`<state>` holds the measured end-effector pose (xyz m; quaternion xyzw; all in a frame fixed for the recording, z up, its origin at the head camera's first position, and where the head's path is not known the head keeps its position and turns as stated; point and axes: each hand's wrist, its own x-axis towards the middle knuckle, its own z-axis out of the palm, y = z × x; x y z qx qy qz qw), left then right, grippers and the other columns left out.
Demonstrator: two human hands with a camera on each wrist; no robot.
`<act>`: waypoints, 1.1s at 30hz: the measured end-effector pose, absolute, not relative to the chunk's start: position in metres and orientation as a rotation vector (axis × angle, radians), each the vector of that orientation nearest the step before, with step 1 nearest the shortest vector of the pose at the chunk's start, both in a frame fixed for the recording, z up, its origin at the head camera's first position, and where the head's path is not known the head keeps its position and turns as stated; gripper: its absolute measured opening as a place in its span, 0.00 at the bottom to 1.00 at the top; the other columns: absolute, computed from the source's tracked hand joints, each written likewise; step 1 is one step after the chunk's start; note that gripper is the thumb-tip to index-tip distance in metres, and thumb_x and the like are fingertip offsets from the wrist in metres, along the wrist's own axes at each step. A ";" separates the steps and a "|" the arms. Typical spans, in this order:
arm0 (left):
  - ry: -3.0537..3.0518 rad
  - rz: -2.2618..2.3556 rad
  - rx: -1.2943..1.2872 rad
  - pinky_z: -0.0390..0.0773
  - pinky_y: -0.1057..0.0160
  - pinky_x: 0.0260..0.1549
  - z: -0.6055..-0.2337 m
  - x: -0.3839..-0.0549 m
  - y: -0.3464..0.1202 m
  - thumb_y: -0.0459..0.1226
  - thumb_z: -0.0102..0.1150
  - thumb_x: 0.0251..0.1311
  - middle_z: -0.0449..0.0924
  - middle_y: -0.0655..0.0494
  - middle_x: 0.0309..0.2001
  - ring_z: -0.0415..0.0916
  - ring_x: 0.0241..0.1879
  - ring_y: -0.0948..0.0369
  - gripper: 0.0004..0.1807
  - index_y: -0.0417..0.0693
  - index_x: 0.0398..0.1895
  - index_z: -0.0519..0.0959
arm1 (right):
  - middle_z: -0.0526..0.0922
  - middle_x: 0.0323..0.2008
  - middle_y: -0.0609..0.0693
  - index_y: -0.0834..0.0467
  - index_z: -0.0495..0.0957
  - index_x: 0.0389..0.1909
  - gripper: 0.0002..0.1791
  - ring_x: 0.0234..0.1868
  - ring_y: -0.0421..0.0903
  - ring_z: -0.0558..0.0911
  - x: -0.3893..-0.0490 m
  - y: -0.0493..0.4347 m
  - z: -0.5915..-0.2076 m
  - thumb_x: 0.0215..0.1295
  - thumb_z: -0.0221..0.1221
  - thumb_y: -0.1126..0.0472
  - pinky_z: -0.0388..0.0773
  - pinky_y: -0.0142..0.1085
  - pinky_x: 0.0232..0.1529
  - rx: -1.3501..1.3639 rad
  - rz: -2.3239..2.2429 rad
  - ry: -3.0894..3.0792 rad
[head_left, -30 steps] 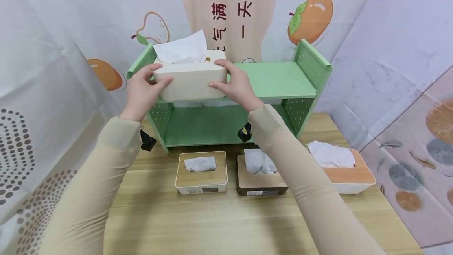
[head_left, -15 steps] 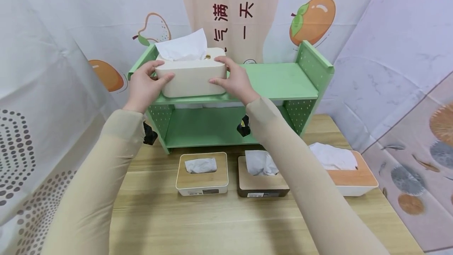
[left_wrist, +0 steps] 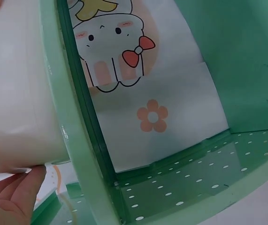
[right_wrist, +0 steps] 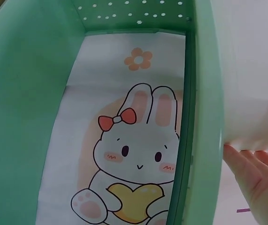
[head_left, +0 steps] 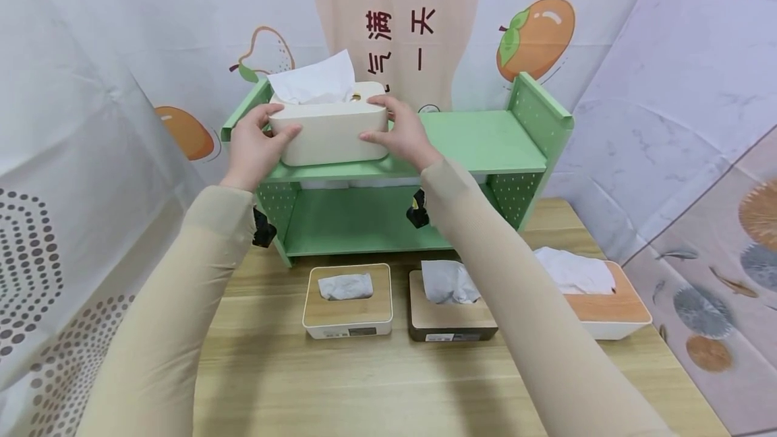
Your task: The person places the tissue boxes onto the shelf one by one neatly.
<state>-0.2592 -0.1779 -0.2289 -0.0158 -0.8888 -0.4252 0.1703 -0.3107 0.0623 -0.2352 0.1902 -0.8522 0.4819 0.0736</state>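
Head view has both hands gripping a cream tissue box (head_left: 330,135), one at either end. The left hand (head_left: 251,148) is at the box's 9 o'clock, the right hand (head_left: 408,135) at its 3 o'clock, and they mirror each other pretty well: thumb on the front face, a finger over the top edge. In the wrist views more fingers press the ends of the box, but they're partly hidden, so I can't tell how each one bends.

The box sits around 10:30 from the middle of the head view, at the 9 o'clock end of the top board (head_left: 479,140) of a green shelf unit (head_left: 543,113). Its underside looks right up against the board; can't tell if the board takes all the weight. A white tissue (head_left: 315,81) stands up out of its top.

Moving out, each beige sleeve (head_left: 221,241) has a little black gadget (head_left: 264,229) by the wrist. Right wrist view also shows a bunny print (right_wrist: 141,154) past the shelf, flower print (right_wrist: 146,56) at 12 o'clock.

On the wood-look table (head_left: 340,390): a bamboo-lidded white box (head_left: 353,313) at 7 o'clock, a dark box (head_left: 449,315) at 5, and an orange-topped white box (head_left: 597,305) at 4, partly behind the right sleeve. All three have tissue poking out. Backdrop's got an orange fruit print (head_left: 537,39) at 1:30.
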 end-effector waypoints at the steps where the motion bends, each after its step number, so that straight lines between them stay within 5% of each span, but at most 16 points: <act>1: -2.524 -1.215 -0.041 0.76 0.54 0.53 -0.229 -0.259 -0.178 0.50 0.58 0.61 0.69 0.48 0.65 0.75 0.54 0.53 0.31 0.50 0.66 0.67 | 0.68 0.65 0.53 0.55 0.68 0.63 0.35 0.64 0.51 0.70 -0.311 0.062 -0.235 0.53 0.69 0.61 0.71 0.43 0.62 0.577 1.446 -2.554; 25: -2.588 -1.181 -0.002 0.73 0.52 0.56 -0.225 -0.268 -0.171 0.49 0.51 0.66 0.64 0.48 0.68 0.69 0.58 0.53 0.31 0.51 0.70 0.61 | 0.66 0.68 0.51 0.51 0.58 0.70 0.39 0.64 0.48 0.68 -0.313 0.058 -0.236 0.60 0.64 0.59 0.65 0.37 0.64 0.589 1.179 -2.626; 33: -2.547 -1.076 -0.079 0.61 0.52 0.66 -0.229 -0.268 -0.174 0.49 0.52 0.66 0.58 0.49 0.71 0.57 0.69 0.53 0.37 0.49 0.73 0.52 | 0.62 0.68 0.54 0.51 0.54 0.72 0.41 0.65 0.49 0.66 -0.302 0.059 -0.240 0.61 0.63 0.56 0.66 0.39 0.64 0.489 1.256 -2.618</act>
